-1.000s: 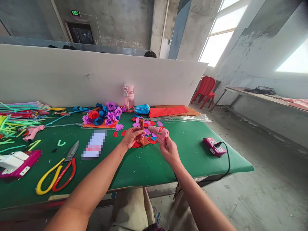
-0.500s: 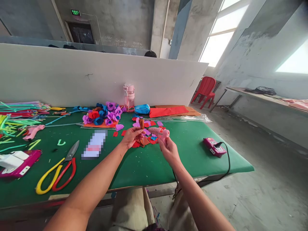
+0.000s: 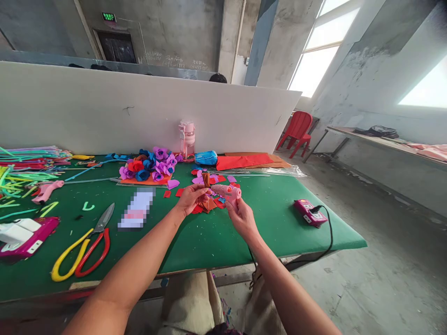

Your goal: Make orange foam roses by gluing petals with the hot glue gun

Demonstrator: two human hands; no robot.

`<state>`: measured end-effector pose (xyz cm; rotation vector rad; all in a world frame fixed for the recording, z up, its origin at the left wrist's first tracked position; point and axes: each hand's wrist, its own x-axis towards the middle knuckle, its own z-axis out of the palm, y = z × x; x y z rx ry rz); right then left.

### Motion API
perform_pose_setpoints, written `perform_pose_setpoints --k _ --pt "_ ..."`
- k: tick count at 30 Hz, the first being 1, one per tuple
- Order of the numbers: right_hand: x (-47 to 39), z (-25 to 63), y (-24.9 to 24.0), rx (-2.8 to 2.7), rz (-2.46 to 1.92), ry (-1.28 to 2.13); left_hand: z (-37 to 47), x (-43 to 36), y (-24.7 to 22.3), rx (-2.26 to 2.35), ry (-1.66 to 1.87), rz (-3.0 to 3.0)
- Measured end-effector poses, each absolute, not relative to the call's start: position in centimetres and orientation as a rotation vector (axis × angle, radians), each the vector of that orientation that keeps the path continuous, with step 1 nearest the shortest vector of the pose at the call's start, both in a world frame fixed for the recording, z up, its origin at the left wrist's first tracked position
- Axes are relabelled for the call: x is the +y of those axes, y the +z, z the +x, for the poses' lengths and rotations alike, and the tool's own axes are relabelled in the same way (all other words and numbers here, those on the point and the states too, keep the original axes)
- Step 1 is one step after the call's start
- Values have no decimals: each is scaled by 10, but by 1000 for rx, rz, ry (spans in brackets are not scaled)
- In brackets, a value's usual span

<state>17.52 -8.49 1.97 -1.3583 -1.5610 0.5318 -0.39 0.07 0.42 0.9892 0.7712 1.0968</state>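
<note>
1. Lying nearest, the scissors (image 3: 100,228) are resting on the green table (image 3: 195,251), apart from both hands.
2. Left hand (image 3: 190,201) is pinching a brown roll (image 3: 206,180) upright in its fingertips, over the petals; right hand (image 3: 242,217) is gripping a pink glue gun (image 3: 226,190), whose nozzle is pointing towards the roll; whether the two are touching, I cannot tell.
3. Loose petals (image 3: 209,205), mostly red, purple and brown, are lying beneath and beyond the hands; these are apparently waiting to be used; the roll is looking unfinished, with no petals spreading from it.
4. Farther left, formed flowers (image 3: 160,154), purple, blue and red, are sitting bunched on an orange sheet (image 3: 166,178); these are seemingly done.
5. Behind, a blue packet (image 3: 206,158) and a pink bottle (image 3: 187,135) are standing near the board (image 3: 139,107); what they are holding, I cannot tell.
</note>
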Motion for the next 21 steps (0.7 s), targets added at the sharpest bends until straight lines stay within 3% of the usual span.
perform_pose_setpoints --k 21 --pt "-88 170 28 -1613 -1364 467 -4 1 4 756 1106 959"
